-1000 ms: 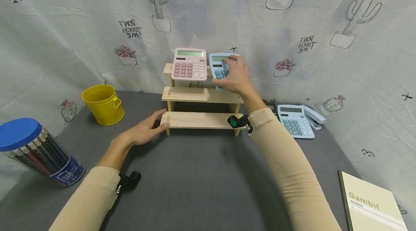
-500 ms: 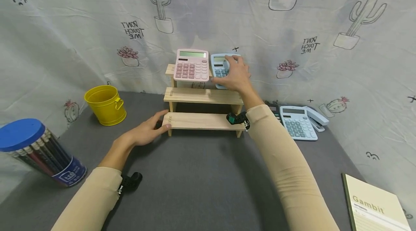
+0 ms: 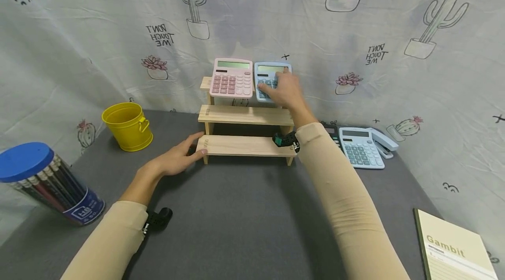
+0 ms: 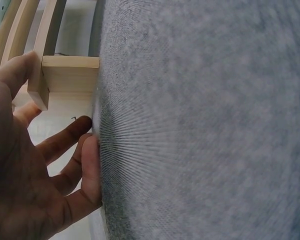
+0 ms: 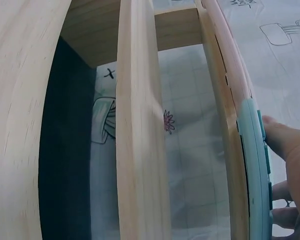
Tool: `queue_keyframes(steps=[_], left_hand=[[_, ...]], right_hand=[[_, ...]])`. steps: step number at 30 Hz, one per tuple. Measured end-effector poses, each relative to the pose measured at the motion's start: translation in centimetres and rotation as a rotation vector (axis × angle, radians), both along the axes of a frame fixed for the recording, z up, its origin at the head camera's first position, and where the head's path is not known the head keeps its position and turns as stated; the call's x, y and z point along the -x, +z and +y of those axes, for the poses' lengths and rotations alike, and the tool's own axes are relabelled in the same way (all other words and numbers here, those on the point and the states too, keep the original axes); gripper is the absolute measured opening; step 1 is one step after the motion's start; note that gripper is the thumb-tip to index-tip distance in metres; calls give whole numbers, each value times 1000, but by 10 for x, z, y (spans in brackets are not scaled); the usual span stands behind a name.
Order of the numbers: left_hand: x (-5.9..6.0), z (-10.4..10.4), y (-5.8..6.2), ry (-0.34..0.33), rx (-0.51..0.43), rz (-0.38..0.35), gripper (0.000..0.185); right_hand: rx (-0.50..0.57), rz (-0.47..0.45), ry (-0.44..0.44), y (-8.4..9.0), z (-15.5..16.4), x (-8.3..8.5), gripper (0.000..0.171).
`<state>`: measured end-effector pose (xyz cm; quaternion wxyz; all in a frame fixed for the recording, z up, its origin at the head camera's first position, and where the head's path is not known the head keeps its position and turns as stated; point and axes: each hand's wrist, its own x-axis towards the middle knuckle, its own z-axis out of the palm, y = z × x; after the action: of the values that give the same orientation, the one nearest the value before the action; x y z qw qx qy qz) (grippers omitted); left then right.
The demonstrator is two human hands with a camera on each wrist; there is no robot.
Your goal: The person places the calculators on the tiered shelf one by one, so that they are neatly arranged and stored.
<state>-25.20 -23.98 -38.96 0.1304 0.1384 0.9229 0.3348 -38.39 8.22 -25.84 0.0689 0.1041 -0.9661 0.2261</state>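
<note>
Hands at the stepped wooden shelf [image 3: 245,115], blue calculator [image 3: 270,79] on its top step.

Right hand [image 3: 285,92] lies with straight fingers on the calculator's keys, right beside the pink calculator [image 3: 231,78], their edges touching or nearly so. Left hand [image 3: 176,158] rests flat and relaxed on the worktop [image 3: 244,214], thumb touching the lowest step's left corner. Middle and lowest steps are bare; a wide grey stretch of worktop lies open in front.

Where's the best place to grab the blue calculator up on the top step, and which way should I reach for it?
Probably the two long side edges of the blue calculator, coming from the front. It leans back on the top step of the wooden rack, keys facing out. The pink calculator sits close on its left, so pinch near the upper corners instead. The right hand already rests fingers on its keys.
</note>
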Motion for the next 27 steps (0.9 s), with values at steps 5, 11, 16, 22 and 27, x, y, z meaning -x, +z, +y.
queue_keyframes(steps=[5, 11, 16, 22, 27], left_hand=[[1, 0, 0, 7, -7, -2, 82], [1, -2, 1, 13, 4, 3, 83], [1, -2, -1, 17, 10, 1, 82], [1, 0, -3, 20, 0, -6, 82], [2, 3, -3, 12, -3, 6, 81]], right_hand=[[-22, -8, 8, 1, -2, 2, 81], [-11, 14, 42, 2, -1, 2, 78], [21, -21, 33, 0, 0, 1, 80], [46, 1, 62, -2, 5, -2, 79], [56, 38, 97, -2, 17, -6, 77]])
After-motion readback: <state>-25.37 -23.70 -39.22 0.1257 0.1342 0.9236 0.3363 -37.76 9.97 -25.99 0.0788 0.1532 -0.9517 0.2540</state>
